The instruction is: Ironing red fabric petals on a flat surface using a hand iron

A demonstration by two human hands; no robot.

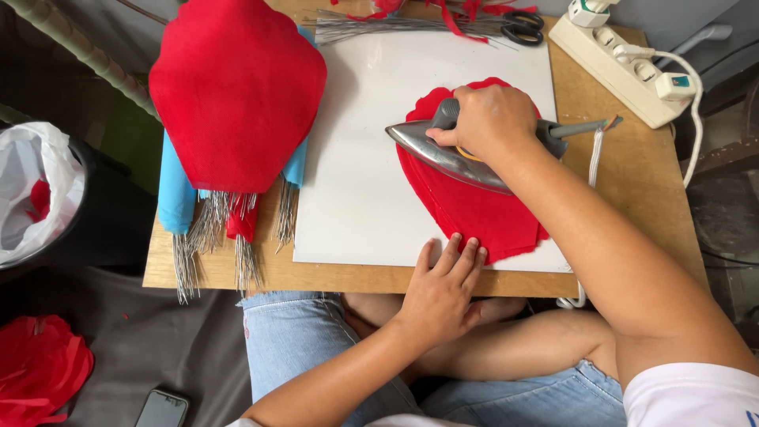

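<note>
A red petal-shaped fabric piece lies on a white board on the low wooden table. My right hand grips the handle of a metal clothes iron that rests on the red fabric, its tip pointing left. My left hand lies flat with fingers together, pressing the near edge of the fabric against the board.
A stack of red fabric pieces sits on blue rolls with silver wires at the table's left. Scissors and more wires lie at the back. A white power strip is back right. A bin with a white bag, red scraps and a phone are on the left floor.
</note>
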